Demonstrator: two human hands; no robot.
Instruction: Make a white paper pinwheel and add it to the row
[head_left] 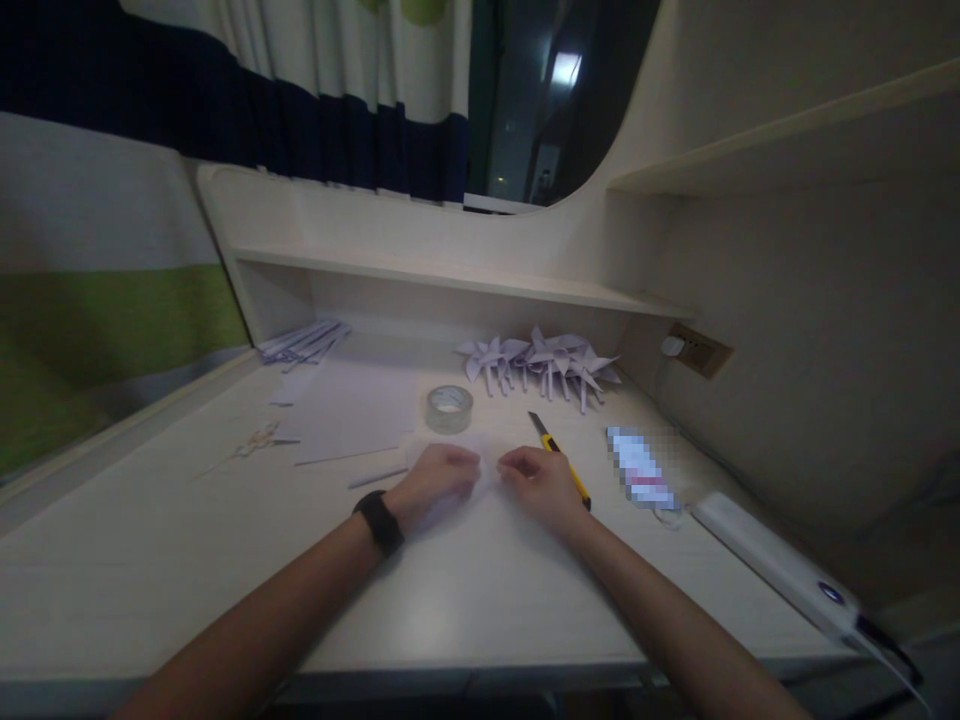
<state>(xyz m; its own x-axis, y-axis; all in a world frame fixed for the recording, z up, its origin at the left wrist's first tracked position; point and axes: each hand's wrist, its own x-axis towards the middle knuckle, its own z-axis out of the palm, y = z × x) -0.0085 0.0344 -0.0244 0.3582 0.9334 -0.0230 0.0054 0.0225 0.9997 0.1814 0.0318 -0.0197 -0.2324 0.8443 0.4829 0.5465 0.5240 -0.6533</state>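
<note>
Both the left hand (439, 478) and right hand (538, 482) rest mid-surface, fingers curled and pinching a small white paper piece (486, 462) flat for folding, near the tape roll (449, 408).

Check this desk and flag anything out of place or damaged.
Nothing looks damaged or spilled. The utility knife lies close beside the right hand; I cannot tell whether its blade is out. Both hands pinch the white paper.

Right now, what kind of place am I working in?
Probably a home study desk in a bedroom, set up for paper crafts: a built-in shelf beside curtains, with finished paper pinwheels, a tape roll and a utility knife nearby.
</note>
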